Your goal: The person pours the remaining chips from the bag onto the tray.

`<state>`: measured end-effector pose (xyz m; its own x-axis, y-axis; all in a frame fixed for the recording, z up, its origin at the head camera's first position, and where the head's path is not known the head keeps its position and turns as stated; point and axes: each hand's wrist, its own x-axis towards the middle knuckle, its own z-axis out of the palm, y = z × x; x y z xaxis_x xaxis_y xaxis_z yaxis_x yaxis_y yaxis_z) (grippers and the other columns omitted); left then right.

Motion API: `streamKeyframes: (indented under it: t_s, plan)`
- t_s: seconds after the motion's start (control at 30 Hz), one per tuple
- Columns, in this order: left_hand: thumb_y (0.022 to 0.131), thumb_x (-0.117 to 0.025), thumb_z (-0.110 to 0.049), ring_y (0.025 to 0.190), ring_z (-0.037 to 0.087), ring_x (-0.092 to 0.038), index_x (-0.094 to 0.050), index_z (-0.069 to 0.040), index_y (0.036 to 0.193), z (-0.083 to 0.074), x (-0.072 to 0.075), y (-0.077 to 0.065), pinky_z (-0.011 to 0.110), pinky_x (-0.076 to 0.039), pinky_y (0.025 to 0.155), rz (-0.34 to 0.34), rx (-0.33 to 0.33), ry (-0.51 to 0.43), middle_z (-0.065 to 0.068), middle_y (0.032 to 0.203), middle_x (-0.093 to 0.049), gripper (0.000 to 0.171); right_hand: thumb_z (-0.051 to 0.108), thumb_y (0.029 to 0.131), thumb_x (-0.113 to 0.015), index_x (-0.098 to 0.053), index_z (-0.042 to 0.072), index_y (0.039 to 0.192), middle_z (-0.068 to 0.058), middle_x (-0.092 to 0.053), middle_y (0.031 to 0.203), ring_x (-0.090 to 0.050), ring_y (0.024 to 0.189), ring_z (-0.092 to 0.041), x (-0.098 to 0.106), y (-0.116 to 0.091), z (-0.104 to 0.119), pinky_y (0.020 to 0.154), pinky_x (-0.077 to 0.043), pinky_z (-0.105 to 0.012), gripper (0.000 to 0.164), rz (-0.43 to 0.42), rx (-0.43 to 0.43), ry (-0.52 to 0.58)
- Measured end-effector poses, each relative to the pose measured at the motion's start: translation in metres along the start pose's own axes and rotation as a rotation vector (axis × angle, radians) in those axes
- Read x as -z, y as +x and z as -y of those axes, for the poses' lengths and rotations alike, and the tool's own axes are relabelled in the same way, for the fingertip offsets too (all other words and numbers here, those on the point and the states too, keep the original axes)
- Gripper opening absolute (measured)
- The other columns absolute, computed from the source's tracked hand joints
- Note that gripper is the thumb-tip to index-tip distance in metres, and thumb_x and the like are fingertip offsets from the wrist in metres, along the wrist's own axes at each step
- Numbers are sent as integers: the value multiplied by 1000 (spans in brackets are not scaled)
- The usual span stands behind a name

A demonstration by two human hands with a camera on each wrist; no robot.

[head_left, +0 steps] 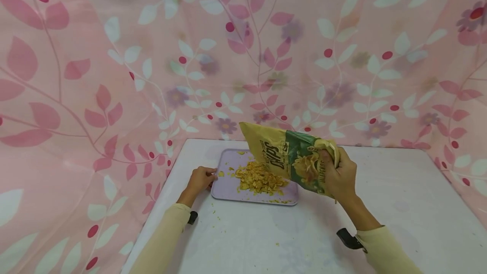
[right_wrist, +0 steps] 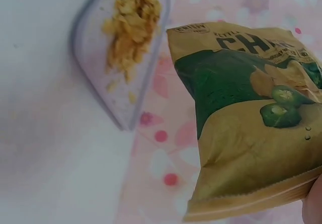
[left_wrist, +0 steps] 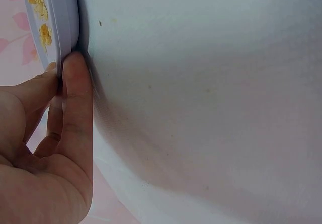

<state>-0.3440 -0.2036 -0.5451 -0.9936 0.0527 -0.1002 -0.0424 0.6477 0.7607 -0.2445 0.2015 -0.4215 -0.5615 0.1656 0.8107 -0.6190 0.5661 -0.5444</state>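
A lilac tray (head_left: 228, 193) lies on the table with a heap of broken potato chips (head_left: 258, 179) on it. At the tray's left edge my left hand (head_left: 199, 181) pinches the rim; the left wrist view shows the thumb above and a finger beneath the tray wall (left_wrist: 64, 17). My right hand (head_left: 343, 177) grips one end of a yellow and green jalapeño chip bag (head_left: 279, 149). The bag is tilted, and its other end hangs above the tray's right side, hiding part of it. Only a bit of the right hand (right_wrist: 313, 204) shows in the right wrist view.
A white cloth covers the table (head_left: 243, 240), and small crumbs (head_left: 214, 215) are scattered near the tray's front left. Behind and beside the table hangs a pink floral curtain (head_left: 258, 54). Dark bands (head_left: 348, 239) sit at both wrists.
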Motion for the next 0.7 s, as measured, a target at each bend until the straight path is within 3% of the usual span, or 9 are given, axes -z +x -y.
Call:
streamKeyframes:
  t_s: [0.17,0.23,0.37,0.43,0.57,0.7]
  plan:
    - [88,-71,-4,55,15,-63,-66,-3,124,0,0,0,29,-55,49,4,-5,-4,7,78,-70,36,44,99,-52,-61,-9,87,-11,-52,54,-44,40,-13,3,8,-20,37,-35,-22,55,-55,181,-47]
    - [88,-71,-4,55,16,-64,-66,-2,124,0,0,1,29,-55,49,5,-9,-7,8,80,-70,36,40,100,-53,-62,-7,83,-12,-55,55,-45,40,-16,3,11,-20,37,-36,-23,51,-35,214,-58]
    - [88,-70,-3,56,16,-64,-66,-1,123,0,1,1,29,-55,49,-1,-10,-13,9,81,-71,35,14,95,-61,-63,-5,80,-9,-57,55,-44,43,-12,4,16,-16,38,-36,-23,24,38,214,-90]
    - [88,-70,-3,56,16,-64,-66,-1,123,-1,1,1,29,-55,49,-2,-10,-12,9,82,-71,35,8,93,-62,-63,-5,80,-10,-58,57,-48,43,-14,4,20,-14,39,-40,-24,18,59,225,-101]
    - [88,-71,-4,56,16,-64,-66,-1,123,-1,1,0,29,-55,50,0,-8,-4,9,81,-71,35,22,100,-55,-64,-5,79,-11,-58,56,-49,40,-18,4,31,-7,37,-41,-28,35,68,265,-106]
    - [88,-70,-2,56,16,-64,-66,-1,123,-1,0,0,29,-55,49,-1,-6,-5,9,80,-71,35,31,101,-49,-62,-5,73,-12,-56,53,-47,37,-22,4,35,-1,35,-38,-35,48,-26,348,-104]
